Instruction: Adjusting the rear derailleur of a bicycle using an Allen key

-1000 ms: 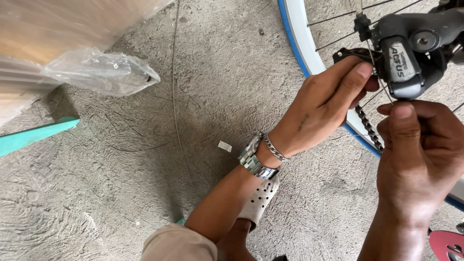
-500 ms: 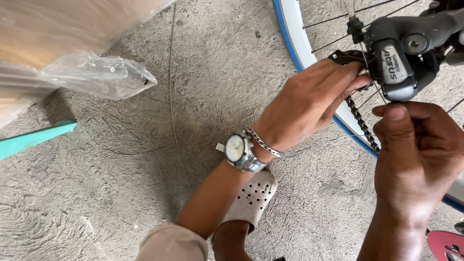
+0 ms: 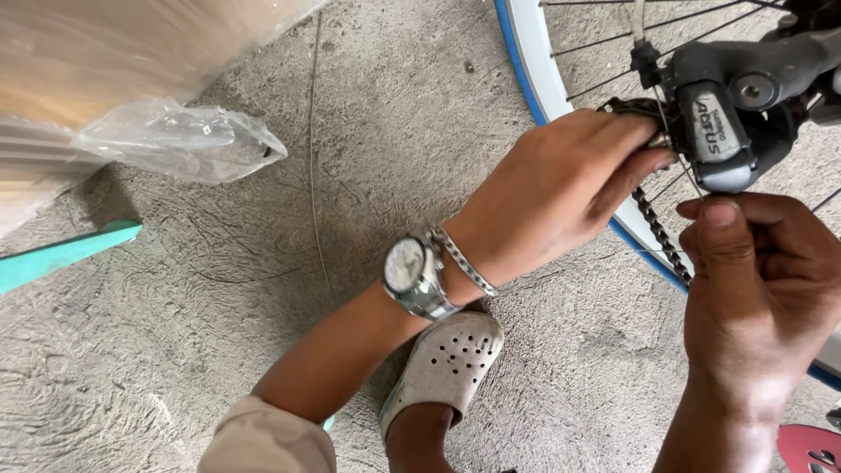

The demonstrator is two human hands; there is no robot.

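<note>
Gripping: left hand [image 3: 561, 188] pinches the derailleur cage [image 3: 635, 109] by the chain [image 3: 659, 232].
Right hand [image 3: 762, 280]: closed on a thin cable [image 3: 676, 149].
Derailleur [image 3: 727, 114]: beside the blue-rimmed wheel [image 3: 526, 61], above concrete floor [image 3: 175, 289].

Single head-worn cam, looking steeply down, close range on both hands. Left hand [image 3: 561, 188] and right hand [image 3: 758, 289] sit right of centre; concrete floor [image 3: 175, 307] fills the left. No second view to overlap.
</note>
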